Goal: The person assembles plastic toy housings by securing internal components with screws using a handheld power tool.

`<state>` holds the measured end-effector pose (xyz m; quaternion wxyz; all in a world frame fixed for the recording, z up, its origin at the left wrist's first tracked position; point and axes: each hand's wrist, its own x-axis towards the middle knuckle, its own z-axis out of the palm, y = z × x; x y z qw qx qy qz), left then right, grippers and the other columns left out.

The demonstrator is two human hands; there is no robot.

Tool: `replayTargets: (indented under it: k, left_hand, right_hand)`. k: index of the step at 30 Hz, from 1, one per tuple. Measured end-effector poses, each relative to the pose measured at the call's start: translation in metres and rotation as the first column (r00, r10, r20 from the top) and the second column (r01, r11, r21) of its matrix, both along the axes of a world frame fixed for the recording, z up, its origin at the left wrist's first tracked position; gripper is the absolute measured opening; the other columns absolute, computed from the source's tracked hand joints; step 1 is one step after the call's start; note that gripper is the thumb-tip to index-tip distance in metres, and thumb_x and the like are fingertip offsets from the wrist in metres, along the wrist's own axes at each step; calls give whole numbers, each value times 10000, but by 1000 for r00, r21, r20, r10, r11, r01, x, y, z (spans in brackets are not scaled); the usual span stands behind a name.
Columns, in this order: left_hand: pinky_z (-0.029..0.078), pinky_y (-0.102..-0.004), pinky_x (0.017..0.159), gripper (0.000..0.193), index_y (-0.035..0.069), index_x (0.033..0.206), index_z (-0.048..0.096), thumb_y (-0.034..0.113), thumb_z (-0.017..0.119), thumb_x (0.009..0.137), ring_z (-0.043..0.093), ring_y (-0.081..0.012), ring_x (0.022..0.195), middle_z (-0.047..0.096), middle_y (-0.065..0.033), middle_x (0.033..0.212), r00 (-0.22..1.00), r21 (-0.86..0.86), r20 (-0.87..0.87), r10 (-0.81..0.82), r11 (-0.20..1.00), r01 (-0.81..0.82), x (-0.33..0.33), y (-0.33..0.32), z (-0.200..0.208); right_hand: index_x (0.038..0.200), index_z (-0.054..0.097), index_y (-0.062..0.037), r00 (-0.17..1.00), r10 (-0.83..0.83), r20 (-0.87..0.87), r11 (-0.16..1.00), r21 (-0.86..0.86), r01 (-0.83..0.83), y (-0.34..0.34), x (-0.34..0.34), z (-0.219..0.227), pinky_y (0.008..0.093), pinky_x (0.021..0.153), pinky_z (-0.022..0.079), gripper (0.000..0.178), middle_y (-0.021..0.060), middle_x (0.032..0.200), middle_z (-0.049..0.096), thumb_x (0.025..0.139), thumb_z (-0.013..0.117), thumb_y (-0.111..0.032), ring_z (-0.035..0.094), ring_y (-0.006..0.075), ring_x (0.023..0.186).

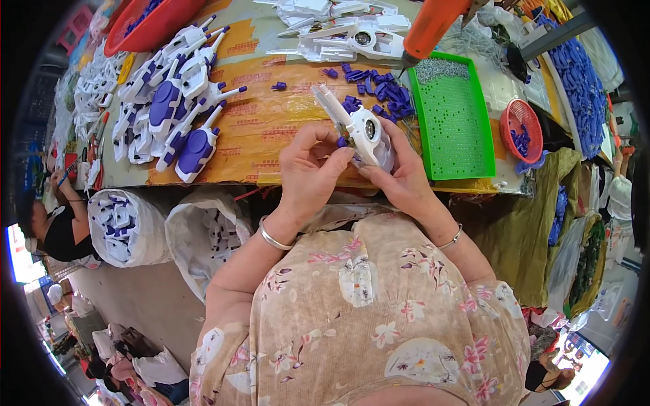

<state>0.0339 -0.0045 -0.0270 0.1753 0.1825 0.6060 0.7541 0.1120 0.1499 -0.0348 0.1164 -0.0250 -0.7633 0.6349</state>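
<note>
Taking clock directions from the white casing [364, 141], held just above the near edge of the tabletop [247, 128]. Tilted, with the long narrow end pointing to 11 o'clock and a round dark disc [370, 128] showing on the upper face.

Right hand [411, 174]: gripping the casing from the 4 o'clock side, fingers closed around it, thumb across the near end. Left hand [308, 169]: reaching in from 8 o'clock, thumb and forefinger drawn narrow at the casing's edge, by a small purple part [342, 143]. Cannot tell whether pinching that part or merely touching it.

Noted just beyond, toward 12 to 1 o'clock: loose purple pieces [393, 95]. Farther out at 12: a heap of white shells [325, 51]. At 1: an orange power screwdriver [433, 30], tip downward. At 3: a green tray [453, 122] with small metal screws [440, 70] gathered at its far end, then a red basket [521, 108] holding more purple pieces. At 9, well apart: piled purple-and-white units [166, 101]. At 8, below the tabletop: two white sacks [154, 240] containing similar parts.
</note>
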Motion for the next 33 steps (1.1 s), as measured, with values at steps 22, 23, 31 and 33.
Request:
replayTargets:
  k: [22,23,31,33]
  left_hand:
    - [573,-304,727,483,16,1213,496,-22,637,752,614,-167,931,589,-79,1113,856,147,391,-339,941,306,-24,-7,3]
    - [578,-309,710,479,19,1210,500,-20,641,754,617,-174,936,591,-81,1113,836,147,415,-360,933,329,-25,-8,3]
    - [589,-325,688,479,24,1207,518,-4,673,755,633,-201,921,610,-92,1095,808,207,438,-394,919,336,-26,-9,-4]
    - [592,-332,689,485,15,1209,517,2,682,754,638,-206,909,611,-97,1088,812,223,436,-388,921,320,-26,-9,-6]
  right_hand:
    - [1350,336,5,997,48,52,998,47,-51,4,4,5,334,981,375,713,165,1250,495,748,712,-73,487,250,1156]
    - [1348,340,6,997,58,52,997,56,-60,5,5,4,334,976,380,710,164,1247,498,753,715,-89,489,247,1150]
    - [1327,350,32,998,46,47,997,58,-49,4,4,4,348,968,379,662,184,1217,488,784,681,-153,487,273,1135]
    - [1315,361,35,999,32,29,998,62,-34,4,4,3,353,971,373,642,188,1205,482,787,671,-158,482,283,1131]
